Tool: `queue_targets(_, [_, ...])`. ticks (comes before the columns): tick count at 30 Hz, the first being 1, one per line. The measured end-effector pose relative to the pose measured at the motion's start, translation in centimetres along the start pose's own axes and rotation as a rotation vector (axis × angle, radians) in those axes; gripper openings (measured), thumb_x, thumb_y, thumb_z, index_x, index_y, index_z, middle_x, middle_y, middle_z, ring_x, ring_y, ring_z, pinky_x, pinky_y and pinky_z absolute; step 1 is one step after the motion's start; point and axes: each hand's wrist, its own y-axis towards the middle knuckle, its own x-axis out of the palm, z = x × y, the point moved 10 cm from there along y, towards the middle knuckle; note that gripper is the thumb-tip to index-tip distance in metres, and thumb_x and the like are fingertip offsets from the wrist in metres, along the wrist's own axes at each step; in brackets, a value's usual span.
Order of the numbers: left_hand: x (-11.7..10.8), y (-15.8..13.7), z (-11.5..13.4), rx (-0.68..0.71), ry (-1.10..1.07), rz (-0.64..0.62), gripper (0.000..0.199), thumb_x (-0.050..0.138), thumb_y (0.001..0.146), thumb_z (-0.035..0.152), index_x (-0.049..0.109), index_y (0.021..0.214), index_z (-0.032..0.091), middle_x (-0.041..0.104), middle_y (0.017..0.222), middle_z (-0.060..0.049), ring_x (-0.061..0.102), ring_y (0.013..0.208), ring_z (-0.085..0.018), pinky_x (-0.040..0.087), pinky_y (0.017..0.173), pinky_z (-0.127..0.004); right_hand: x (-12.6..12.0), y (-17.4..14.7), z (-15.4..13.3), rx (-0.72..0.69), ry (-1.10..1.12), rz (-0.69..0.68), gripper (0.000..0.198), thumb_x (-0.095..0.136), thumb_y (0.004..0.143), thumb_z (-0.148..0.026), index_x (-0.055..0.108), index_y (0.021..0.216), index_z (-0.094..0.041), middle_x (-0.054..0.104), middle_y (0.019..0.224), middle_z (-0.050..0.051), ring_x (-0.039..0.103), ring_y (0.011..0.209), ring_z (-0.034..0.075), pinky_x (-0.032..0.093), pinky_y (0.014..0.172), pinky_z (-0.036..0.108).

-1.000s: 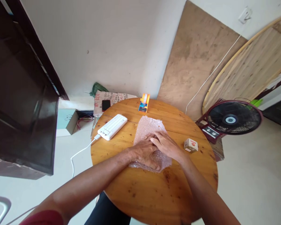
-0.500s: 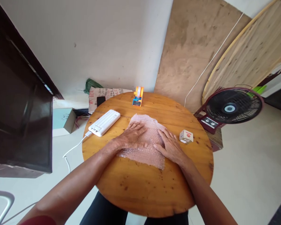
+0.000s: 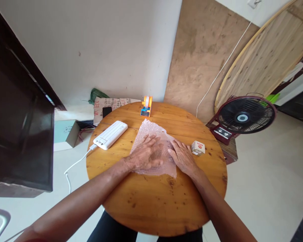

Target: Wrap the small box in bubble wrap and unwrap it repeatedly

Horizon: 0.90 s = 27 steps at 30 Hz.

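A sheet of pinkish bubble wrap [image 3: 151,129] lies on the round wooden table [image 3: 151,205] in front of me. My left hand [image 3: 147,153] rests on the sheet's middle, palm down, its fingers spread and slightly blurred. On the sheet's right edge lies my right hand [image 3: 183,156], flat, with the thumb apart from the fingers. Close to its fingertips, on the right, sits a small white box [image 3: 198,148] with a red mark. Neither hand grips anything.
A white power bank [image 3: 110,135] with a white cable lies at the table's left. An orange and blue tape dispenser [image 3: 146,107] stands at the far edge. Beyond the table on the right is a dark red fan [image 3: 243,116]; a dark cabinet [image 3: 20,111] stands left.
My left hand has slid toward the right and nearer to me across the bubble wrap, uncovering more of its upper left. My right hand stays at the right edge. The view has shifted slightly.
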Motion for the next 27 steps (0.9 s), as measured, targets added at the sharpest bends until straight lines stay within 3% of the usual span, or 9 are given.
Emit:
queue_targets(6, [2.7, -0.2, 0.9, 0.07, -0.03, -0.178, 0.098, 0.047, 0.072, 0.079, 0.019, 0.15, 0.027, 0.012, 0.158, -0.014, 0.008, 0.144, -0.04, 0.002, 0.113, -0.06, -1.4, 3.1, -0.3, 0.01, -0.077, -0.033, 0.049, 0.033, 0.096, -0.043, 0.042, 0.138, -0.018, 0.056, 0.131, 0.012, 0.052, 0.114, 0.026, 0.035, 0.094, 0.036])
queue_targets(10, [2.9, -0.2, 0.7, 0.074, -0.038, -0.182, 0.096, 0.048, 0.071, 0.079, 0.023, 0.149, 0.028, 0.011, 0.158, -0.013, 0.006, 0.144, -0.039, 0.001, 0.112, -0.061, -1.3, 5.4, 0.1, 0.117, -0.158, -0.02, 0.039, 0.034, 0.096, -0.039, 0.057, 0.12, -0.019, 0.065, 0.115, 0.012, 0.057, 0.104, 0.025, 0.037, 0.088, 0.035])
queue_targets(14, [2.8, -0.4, 0.6, 0.057, -0.046, -0.198, 0.096, 0.044, 0.072, 0.081, 0.029, 0.147, 0.024, 0.013, 0.157, -0.015, 0.007, 0.144, -0.04, 0.001, 0.113, -0.06, -0.8, 5.7, 0.3, 0.204, -0.18, 0.039, 0.038, 0.032, 0.097, -0.037, 0.059, 0.116, -0.02, 0.065, 0.111, 0.013, 0.056, 0.104, 0.028, 0.037, 0.086, 0.038])
queue_targets(19, [2.5, -0.3, 0.7, 0.057, -0.036, -0.223, 0.096, 0.044, 0.072, 0.08, 0.027, 0.148, 0.024, 0.012, 0.158, -0.014, 0.006, 0.145, -0.038, 0.0, 0.114, -0.058, -0.9, 5.2, 0.4, 0.195, -0.165, 0.116, 0.037, 0.034, 0.096, -0.034, 0.06, 0.116, -0.018, 0.065, 0.111, 0.013, 0.054, 0.104, 0.029, 0.036, 0.087, 0.039])
queue_targets(27, [2.2, -0.9, 1.2, -0.011, 0.072, -0.239, 0.084, 0.046, 0.078, 0.071, 0.032, 0.146, 0.023, 0.015, 0.157, -0.016, 0.007, 0.144, -0.039, 0.004, 0.114, -0.058, -0.9, 5.1, 1.1, 0.193, -0.118, 0.112, 0.036, 0.036, 0.095, -0.035, 0.062, 0.115, -0.02, 0.065, 0.113, 0.011, 0.052, 0.105, 0.025, 0.033, 0.092, 0.037])
